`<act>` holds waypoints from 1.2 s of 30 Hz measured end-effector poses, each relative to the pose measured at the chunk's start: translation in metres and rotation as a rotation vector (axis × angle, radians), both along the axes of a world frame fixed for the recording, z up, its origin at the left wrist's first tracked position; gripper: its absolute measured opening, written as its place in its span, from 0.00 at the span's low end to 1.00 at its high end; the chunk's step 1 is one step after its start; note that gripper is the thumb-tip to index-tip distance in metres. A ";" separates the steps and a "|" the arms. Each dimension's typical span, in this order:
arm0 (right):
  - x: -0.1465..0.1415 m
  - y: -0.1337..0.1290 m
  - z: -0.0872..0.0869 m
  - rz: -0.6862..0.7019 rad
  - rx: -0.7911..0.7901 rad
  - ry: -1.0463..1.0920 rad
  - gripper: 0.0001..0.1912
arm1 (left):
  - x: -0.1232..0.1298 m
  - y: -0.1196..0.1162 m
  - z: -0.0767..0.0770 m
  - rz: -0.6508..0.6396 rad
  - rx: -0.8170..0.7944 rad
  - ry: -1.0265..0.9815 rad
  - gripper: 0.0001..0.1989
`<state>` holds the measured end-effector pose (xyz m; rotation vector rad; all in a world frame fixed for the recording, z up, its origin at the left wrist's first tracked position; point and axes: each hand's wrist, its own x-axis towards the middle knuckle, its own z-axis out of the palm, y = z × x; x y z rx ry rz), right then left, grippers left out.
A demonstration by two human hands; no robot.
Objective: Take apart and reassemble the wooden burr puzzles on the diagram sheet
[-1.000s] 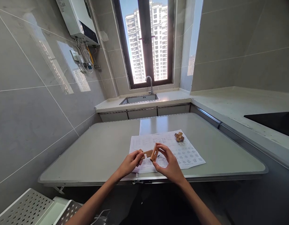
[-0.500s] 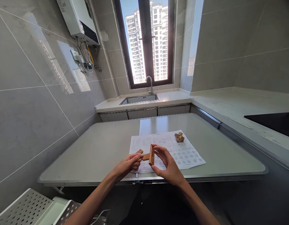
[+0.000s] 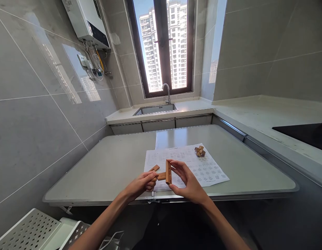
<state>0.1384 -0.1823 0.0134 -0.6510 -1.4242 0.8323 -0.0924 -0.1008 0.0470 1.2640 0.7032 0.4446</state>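
My left hand (image 3: 143, 183) pinches a light brown wooden bar (image 3: 161, 176) that points to the right. The bar's right end meets an upright wooden piece (image 3: 168, 172) with a slot in it, which my right hand (image 3: 185, 180) holds between thumb and fingers. Another wooden piece (image 3: 155, 168) shows just above my left fingertips; whether it is held or lies on the paper I cannot tell. Beneath the hands a printed sheet (image 3: 213, 172) lies on the table. At its upper right sits a small knot of interlocked wooden blocks (image 3: 200, 151).
The pale folding table (image 3: 119, 156) stands before a counter (image 3: 194, 107) with a sink (image 3: 157, 109) and tap. White perforated baskets (image 3: 33, 229) are at the lower left, below table height. A black panel (image 3: 304, 135) lies on the right counter.
The upright slotted piece has shifted very slightly left and turned a little, with my right hand still on it. My left hand has hardly moved.
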 end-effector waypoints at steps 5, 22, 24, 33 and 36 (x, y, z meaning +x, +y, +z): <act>0.005 -0.004 0.008 -0.008 -0.018 -0.024 0.36 | 0.003 -0.002 0.003 0.025 0.007 -0.013 0.27; 0.003 -0.009 0.009 -0.057 -0.005 -0.089 0.36 | -0.006 -0.004 0.000 0.002 0.052 0.026 0.23; 0.004 -0.009 0.010 -0.027 -0.015 -0.082 0.36 | -0.007 -0.005 0.001 0.003 0.055 0.023 0.22; 0.000 -0.011 0.013 0.062 -0.032 -0.014 0.34 | -0.006 -0.006 -0.002 0.000 0.014 -0.034 0.25; -0.001 -0.013 0.013 0.049 -0.022 -0.019 0.35 | -0.005 -0.008 -0.003 -0.002 0.007 -0.040 0.24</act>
